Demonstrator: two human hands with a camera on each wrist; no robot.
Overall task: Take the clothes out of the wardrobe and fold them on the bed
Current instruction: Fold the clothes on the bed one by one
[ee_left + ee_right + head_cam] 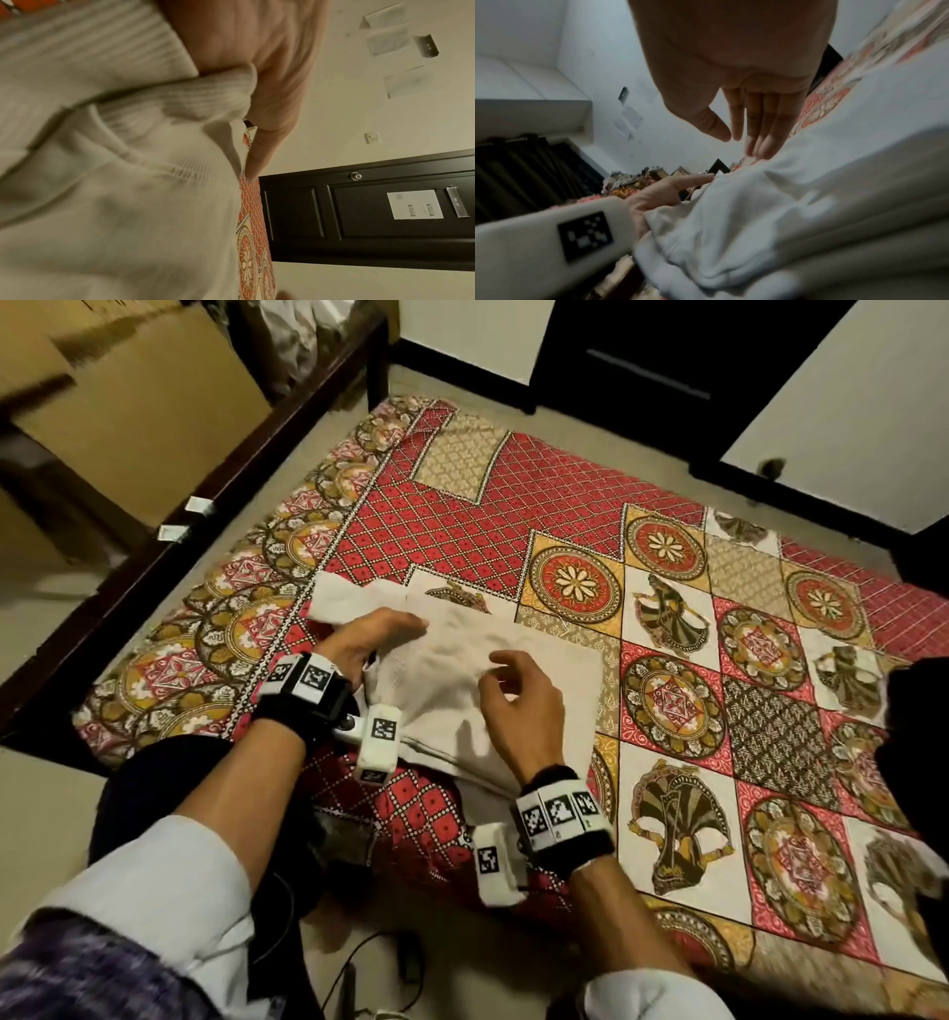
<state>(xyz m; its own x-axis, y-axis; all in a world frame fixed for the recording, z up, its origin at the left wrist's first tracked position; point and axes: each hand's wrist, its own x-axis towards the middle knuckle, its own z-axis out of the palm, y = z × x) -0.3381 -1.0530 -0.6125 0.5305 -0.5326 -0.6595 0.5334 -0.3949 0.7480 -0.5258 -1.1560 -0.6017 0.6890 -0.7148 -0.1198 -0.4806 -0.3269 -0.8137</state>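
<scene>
A cream knit sweater lies partly folded on the patterned bedspread, near its front left edge. My left hand is at the sweater's left side, fingers stretched out over a fold and thumb tucked under it. The left wrist view shows a ribbed part of the sweater pinched against my left hand. My right hand is over the middle of the sweater with loosely spread fingers that hold nothing. In the right wrist view my right hand has straight fingers, their tips at the sweater.
A dark wooden frame with cardboard boxes runs along the bed's left side. A dark door stands beyond the far end. Something dark lies at the bed's right edge. Cables trail on the floor below my arms.
</scene>
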